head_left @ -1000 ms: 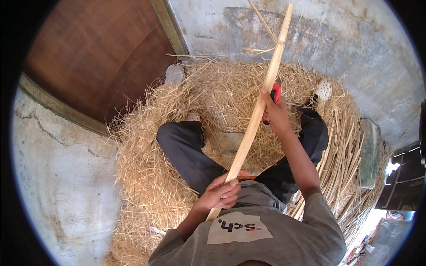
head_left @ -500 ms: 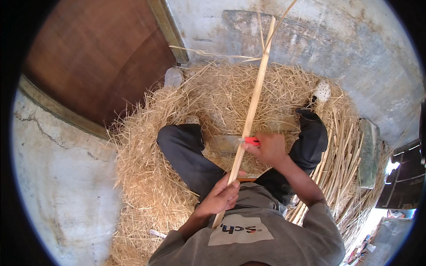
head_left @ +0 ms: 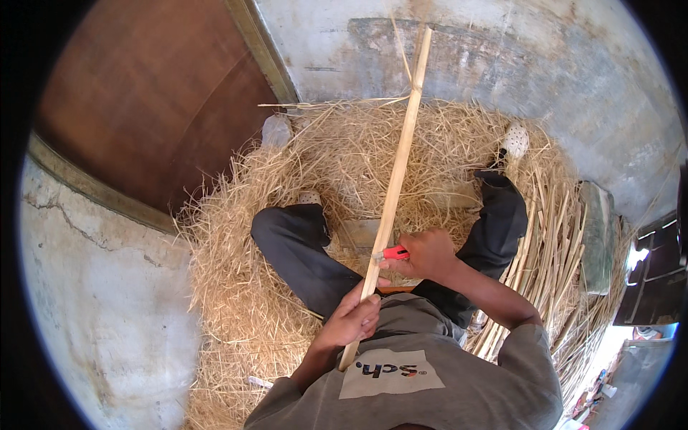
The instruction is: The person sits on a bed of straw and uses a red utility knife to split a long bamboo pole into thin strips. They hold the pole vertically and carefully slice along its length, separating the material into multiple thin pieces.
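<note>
A long, pale, flat strip that looks like bamboo (head_left: 398,168) slants up and away from my lap, its near end against my shirt. My left hand (head_left: 351,315) is wrapped round its lower part. In my right hand (head_left: 430,255) is a red utility knife (head_left: 395,252), its blade end touching the strip a little above my left hand. Thin slivers (head_left: 402,54) stick out from the strip near its far end, one upward and another to the left.
Fine straw-like shavings (head_left: 244,287) cover the ground around my legs. Long thin strips (head_left: 548,251) lie in a pile at the right, beside a greenish block (head_left: 596,236). A grey wall (head_left: 502,64) stands ahead, and a brown door panel (head_left: 158,93) at the left.
My right hand has drawn the knife down the strip toward my left hand. The strip's far end has shifted slightly left, and the curled sliver there no longer shows at the top.
</note>
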A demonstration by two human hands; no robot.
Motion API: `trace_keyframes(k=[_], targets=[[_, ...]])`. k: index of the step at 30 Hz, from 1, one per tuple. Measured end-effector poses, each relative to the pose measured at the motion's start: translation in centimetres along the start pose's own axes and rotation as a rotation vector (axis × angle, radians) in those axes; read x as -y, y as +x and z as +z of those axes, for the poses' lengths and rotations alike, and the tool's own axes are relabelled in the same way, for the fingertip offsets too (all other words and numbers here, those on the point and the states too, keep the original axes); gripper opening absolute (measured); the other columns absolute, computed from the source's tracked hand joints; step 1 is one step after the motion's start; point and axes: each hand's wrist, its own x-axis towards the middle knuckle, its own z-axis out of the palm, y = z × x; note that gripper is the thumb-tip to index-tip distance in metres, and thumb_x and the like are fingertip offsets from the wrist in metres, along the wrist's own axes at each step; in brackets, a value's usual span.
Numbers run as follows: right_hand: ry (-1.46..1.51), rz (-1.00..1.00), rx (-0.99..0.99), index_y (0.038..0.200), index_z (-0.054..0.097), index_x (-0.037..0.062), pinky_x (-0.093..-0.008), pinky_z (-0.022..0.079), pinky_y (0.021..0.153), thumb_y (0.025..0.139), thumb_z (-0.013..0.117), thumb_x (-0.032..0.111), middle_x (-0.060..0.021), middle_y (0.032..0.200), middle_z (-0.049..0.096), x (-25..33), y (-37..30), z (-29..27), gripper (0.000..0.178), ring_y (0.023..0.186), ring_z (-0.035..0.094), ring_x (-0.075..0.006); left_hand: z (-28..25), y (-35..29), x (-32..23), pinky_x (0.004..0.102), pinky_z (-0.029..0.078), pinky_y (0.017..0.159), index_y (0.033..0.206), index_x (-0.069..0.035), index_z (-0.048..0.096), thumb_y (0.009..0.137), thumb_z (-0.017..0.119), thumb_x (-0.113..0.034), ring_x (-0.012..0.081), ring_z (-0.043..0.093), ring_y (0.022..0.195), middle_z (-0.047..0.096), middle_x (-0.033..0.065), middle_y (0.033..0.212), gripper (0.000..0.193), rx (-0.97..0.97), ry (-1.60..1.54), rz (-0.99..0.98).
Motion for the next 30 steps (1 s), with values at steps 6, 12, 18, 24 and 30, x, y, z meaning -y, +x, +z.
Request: trace_keyframes(k=[6, 12, 18, 24, 30], targets=[[-0.073, 0.035, -0.019, 0.056, 0.055, 0.0103, -0.0401, 0.043, 0.042, 0.071, 0.061, 0.074, -0.0088, 0.046, 0.050, -1.6, 0.7, 0.3, 0.066, 0.042, 0.056, -0.0288, 0.9, 0.2, 0.7, 0.0219, 0.033, 0.045, 0.134, -0.008, 0.039, 0.099, 0.038, -0.009, 0.0058, 0.034, 0.046, 0.034, -0.0033, 0.061, 0.035, -0.042, 0.132, 0.064], [-0.078, 0.152, -0.038, 0.063, 0.062, 0.0089, -0.0444, 0.046, 0.048, 0.076, 0.056, 0.074, -0.0118, 0.050, 0.054, -3.7, 1.8, 1.7, 0.066, 0.049, 0.060, -0.0315, 0.8, -0.2, 0.3, 0.0221, 0.034, 0.045, 0.134, -0.008, 0.038, 0.098, 0.037, -0.005, 0.0058, 0.036, 0.047, 0.036, -0.0029, 0.059, 0.036, -0.068, 0.186, 0.055], [-0.330, 0.549, 0.216, 0.083, 0.074, 0.0109, -0.0442, 0.050, 0.055, 0.082, 0.046, 0.075, -0.0146, 0.060, 0.063, -11.3, 5.5, -0.3, 0.070, 0.059, 0.065, -0.0358, -0.6, -1.0, 2.9, 0.0229, 0.035, 0.044, 0.134, -0.008, 0.039, 0.097, 0.036, -0.003, 0.0062, 0.036, 0.044, 0.036, -0.0029, 0.058, 0.037, 0.046, 0.270, -0.001], [0.032, 0.126, 0.122, 0.062, 0.066, 0.0098, -0.0408, 0.046, 0.044, 0.075, 0.059, 0.072, -0.0102, 0.047, 0.052, 0.1, -1.0, 1.2, 0.064, 0.044, 0.058, -0.0302, -0.7, 0.2, 1.5, 0.0221, 0.033, 0.042, 0.133, -0.010, 0.039, 0.096, 0.035, -0.002, 0.0056, 0.036, 0.043, 0.037, -0.0037, 0.058, 0.037, -0.065, 0.156, 0.040], [-0.013, -0.008, -0.001, 0.055, 0.057, 0.0092, -0.0373, 0.044, 0.041, 0.068, 0.062, 0.077, -0.0087, 0.044, 0.050, 0.2, -0.8, 2.4, 0.069, 0.041, 0.056, -0.0271, -0.2, -0.2, 0.5, 0.0222, 0.033, 0.044, 0.131, -0.010, 0.039, 0.097, 0.035, -0.005, 0.0046, 0.035, 0.046, 0.037, -0.0041, 0.061, 0.034, -0.136, 0.361, 0.104]])
